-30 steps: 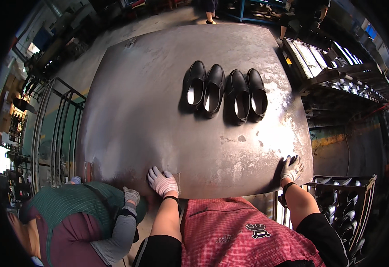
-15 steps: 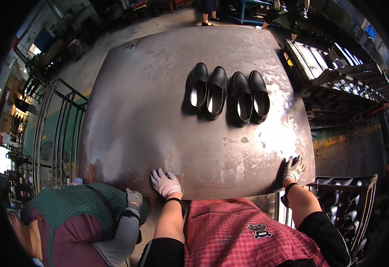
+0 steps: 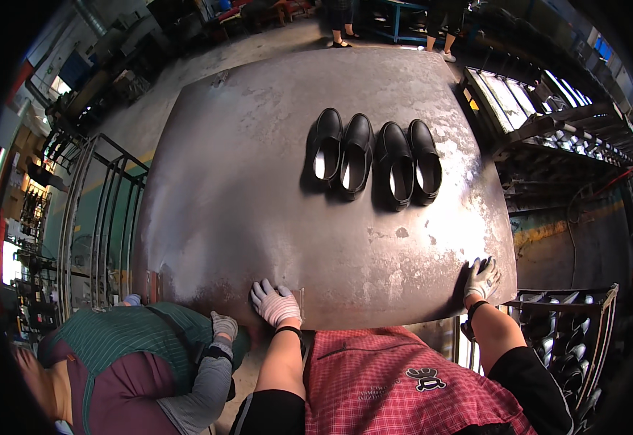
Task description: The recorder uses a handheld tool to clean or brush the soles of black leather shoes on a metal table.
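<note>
Two pairs of black slip-on shoes lie side by side on a worn metal tabletop (image 3: 222, 188), toes pointing to the far edge. The left pair (image 3: 357, 138) shows pale insoles; the right pair (image 3: 396, 156) sits close beside it. My left hand (image 3: 277, 303), in a white glove, rests flat on the near edge of the table with its fingers spread. At the near right corner my right hand (image 3: 482, 278), gloved too, lies on the metal with fingers apart. Neither hand holds anything, and both are well short of the shoes.
A co-worker in a green apron (image 3: 121, 333) bends at my left, a gloved hand (image 3: 223, 325) by the table edge. Metal racks (image 3: 99, 217) stand on the left. A rack with shoes (image 3: 563, 326) is at the near right, another frame (image 3: 548, 130) beyond. People's legs (image 3: 439, 40) show past the far edge.
The whole view has shifted slightly, with the table and shoes a little lower in it. Both my hands stay resting on the table. A person beyond the far edge has changed position.
</note>
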### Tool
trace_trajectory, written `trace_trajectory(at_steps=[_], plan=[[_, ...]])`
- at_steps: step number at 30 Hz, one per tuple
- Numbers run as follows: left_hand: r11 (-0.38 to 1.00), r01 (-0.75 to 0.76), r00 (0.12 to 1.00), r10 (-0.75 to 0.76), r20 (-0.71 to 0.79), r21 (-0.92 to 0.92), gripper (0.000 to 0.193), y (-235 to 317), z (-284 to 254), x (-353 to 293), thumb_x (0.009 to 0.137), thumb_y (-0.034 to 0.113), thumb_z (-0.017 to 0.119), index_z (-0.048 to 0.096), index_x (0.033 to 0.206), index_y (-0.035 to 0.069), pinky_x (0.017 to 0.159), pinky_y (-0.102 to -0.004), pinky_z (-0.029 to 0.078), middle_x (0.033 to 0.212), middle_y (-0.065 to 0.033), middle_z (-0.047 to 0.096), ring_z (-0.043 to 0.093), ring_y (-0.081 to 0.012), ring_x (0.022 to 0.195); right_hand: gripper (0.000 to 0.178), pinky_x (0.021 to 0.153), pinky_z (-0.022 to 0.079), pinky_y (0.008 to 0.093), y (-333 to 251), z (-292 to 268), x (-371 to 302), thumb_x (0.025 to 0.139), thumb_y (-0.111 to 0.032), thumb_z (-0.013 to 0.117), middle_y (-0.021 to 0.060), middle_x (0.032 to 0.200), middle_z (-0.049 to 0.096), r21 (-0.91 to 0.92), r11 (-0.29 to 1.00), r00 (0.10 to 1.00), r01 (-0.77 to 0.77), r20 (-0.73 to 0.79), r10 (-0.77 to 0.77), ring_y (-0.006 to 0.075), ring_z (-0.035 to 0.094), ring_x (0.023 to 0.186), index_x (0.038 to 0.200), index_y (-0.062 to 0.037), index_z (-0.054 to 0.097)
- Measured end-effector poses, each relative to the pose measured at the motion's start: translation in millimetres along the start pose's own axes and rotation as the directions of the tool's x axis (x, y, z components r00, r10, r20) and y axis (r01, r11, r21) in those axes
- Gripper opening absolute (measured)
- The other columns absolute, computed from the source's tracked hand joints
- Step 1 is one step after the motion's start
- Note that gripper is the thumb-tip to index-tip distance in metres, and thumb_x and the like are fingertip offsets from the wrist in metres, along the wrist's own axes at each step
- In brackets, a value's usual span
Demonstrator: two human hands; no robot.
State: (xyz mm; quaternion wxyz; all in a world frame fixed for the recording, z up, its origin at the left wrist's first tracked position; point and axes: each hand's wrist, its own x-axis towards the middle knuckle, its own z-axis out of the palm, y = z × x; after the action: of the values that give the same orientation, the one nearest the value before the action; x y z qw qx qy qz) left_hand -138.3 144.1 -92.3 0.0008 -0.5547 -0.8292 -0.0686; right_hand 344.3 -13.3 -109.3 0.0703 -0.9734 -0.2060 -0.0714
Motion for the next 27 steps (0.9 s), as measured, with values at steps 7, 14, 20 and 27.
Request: trace_trajectory(at_steps=[7, 14, 20, 27], plan=[[1.0, 0.002, 1.0, -0.002, 0.029, -0.005, 0.046, 3.9, -5.6, -0.8, 0.092, 0.03, 0.054, 0.055, 0.133, 0.009, 0.11, -0.0486, 0.037, 0.146, -0.0123, 0.045, 0.04, -0.0318, 0.136, 0.06, 0.114, 0.029, 0.0468, 7.7, 9.9, 2.6, 0.097, -0.05, 0.051, 0.0158, 0.142, 0.051, -0.03, 0.999, 0.999, 0.03, -0.016, -0.031, 0.0363, 0.044, 0.131, 0.139, -0.0073, 0.05], [1.0, 0.014, 0.998, -0.014, 0.057, 0.005, 0.048, 2.6, -3.8, 1.0, 0.092, 0.032, 0.053, 0.053, 0.135, 0.01, 0.111, -0.0482, 0.036, 0.147, -0.0108, 0.044, 0.037, -0.0305, 0.138, 0.064, 0.116, 0.027, 0.0486, 12.5, 16.0, 4.3, 0.096, -0.05, 0.053, 0.0171, 0.144, 0.049, 0.017, 0.999, 1.0, 0.027, 0.011, -0.027, 0.0394, 0.043, 0.132, 0.142, -0.0063, 0.047], [1.0, -0.002, 1.0, 0.002, 0.031, -0.011, 0.049, 1.7, -2.2, -0.1, 0.091, 0.032, 0.054, 0.053, 0.134, 0.01, 0.111, -0.0482, 0.035, 0.147, -0.0108, 0.044, 0.038, -0.0304, 0.137, 0.069, 0.116, 0.027, 0.049, 11.3, 13.7, 4.9, 0.095, -0.051, 0.055, 0.0183, 0.145, 0.048, -0.008, 1.0, 1.0, -0.009, 0.002, 0.01, 0.0394, 0.042, 0.133, 0.146, -0.0063, 0.042], [1.0, 0.009, 0.999, -0.008, 0.033, -0.029, 0.048, 4.0, -3.4, 0.0, 0.091, 0.03, 0.055, 0.054, 0.134, 0.008, 0.111, -0.0489, 0.036, 0.146, -0.0119, 0.046, 0.039, -0.0314, 0.137, 0.071, 0.119, 0.023, 0.0466, 1.1, 7.3, 2.7, 0.095, -0.055, 0.053, 0.0166, 0.149, 0.045, -0.039, 0.997, 0.998, -0.061, -0.026, 0.06, 0.0398, 0.04, 0.137, 0.145, -0.0062, 0.043]])
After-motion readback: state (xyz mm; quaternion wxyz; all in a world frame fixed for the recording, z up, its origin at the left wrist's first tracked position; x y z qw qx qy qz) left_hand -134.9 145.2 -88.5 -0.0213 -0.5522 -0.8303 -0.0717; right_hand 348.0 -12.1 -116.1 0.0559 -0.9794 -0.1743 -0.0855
